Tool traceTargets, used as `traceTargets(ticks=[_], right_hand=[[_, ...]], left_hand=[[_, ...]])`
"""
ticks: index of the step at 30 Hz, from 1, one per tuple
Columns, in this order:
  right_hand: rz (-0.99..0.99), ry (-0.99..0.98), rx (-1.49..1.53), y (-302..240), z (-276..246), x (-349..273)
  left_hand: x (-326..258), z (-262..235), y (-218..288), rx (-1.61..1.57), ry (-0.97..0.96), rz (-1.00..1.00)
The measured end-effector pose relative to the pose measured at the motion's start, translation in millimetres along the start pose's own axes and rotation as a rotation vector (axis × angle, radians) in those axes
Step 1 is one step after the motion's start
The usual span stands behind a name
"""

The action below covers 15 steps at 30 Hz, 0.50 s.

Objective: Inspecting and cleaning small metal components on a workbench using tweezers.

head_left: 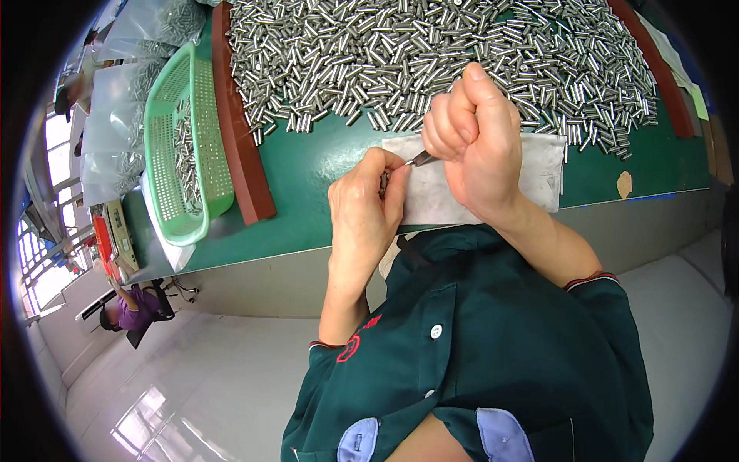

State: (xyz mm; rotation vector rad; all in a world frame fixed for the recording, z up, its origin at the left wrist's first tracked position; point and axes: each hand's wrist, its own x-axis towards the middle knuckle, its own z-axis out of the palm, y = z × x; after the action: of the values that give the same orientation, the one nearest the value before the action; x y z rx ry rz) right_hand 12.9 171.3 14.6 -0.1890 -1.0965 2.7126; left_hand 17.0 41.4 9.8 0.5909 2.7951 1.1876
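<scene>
My left hand [366, 202] pinches a small dark metal pin [383, 183] between thumb and fingers, just above the table's front edge. My right hand [471, 131] is closed in a fist around a thin pointed tool [419, 159], its tip aimed at the pin in the left hand. Both hands hover over a white cloth [539, 173] spread on the green table [308, 165]. Behind the hands lies a wide heap of several short silver metal pins [431, 54].
A green perforated basket [181, 146] holding more pins stands at the left, beside a reddish-brown strip [242, 146]. Another such strip [654, 69] borders the heap at right. Clear bags of pins [115, 100] lie far left. A seated person [131, 308] works below left.
</scene>
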Motion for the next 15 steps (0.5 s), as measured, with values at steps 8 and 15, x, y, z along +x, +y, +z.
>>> traceTargets(ticks=[8, 15], right_hand=[[-0.065, 0.017, -0.178, 3.2, 7.9, -3.6], [-0.163, -0.067, -0.33, 7.6, 11.3, -7.1]], left_hand=[[3.3, 1.4, -1.2, -0.009, -0.037, -0.001], [4.5, -1.4, -0.2, 0.036, -0.021, 0.052]])
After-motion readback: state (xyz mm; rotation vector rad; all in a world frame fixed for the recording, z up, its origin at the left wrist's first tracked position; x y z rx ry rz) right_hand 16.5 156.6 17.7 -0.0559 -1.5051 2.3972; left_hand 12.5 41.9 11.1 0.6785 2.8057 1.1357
